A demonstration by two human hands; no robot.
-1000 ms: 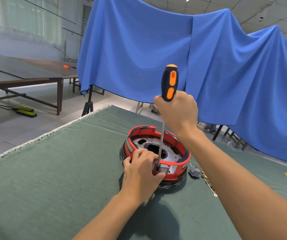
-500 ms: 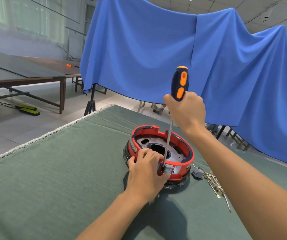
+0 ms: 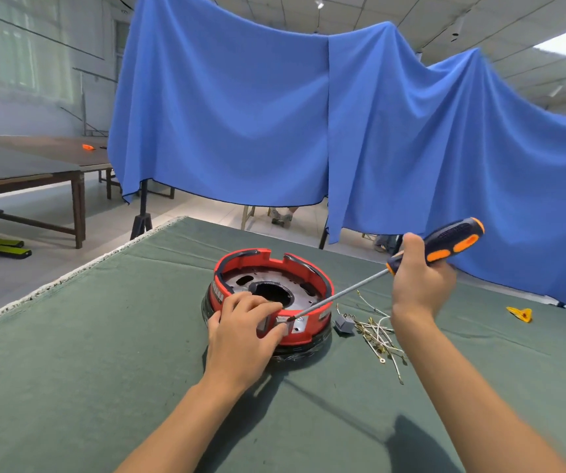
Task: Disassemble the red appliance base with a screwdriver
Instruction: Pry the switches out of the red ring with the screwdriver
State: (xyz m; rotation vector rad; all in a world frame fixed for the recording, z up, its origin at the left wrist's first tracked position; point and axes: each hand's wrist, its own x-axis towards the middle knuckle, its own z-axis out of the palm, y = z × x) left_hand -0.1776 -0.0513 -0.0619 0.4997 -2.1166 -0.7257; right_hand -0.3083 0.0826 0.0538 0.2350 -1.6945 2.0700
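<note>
Left hand sat on the near rim of the red appliance base, fingers curled over the edge, thumb pinching a small grey metal tab; the palm covered that part of the rim. Right hand was clamped round the screwdriver, gripping a black rubbery handle with orange inserts. Its thin steel shaft slanted down-left, tip at the tab on the base's near rim. Exact contact point was too small to make out.

Base was a round red plastic ring with dark trim and a notch at the far side, a perforated metal plate with a central hole inside, and a glossy black skirt below. It sat mid-table on the green felt-like cloth. Just right of it lay a small grey block and a tangle of thin wires. Blue drape hid the background.
</note>
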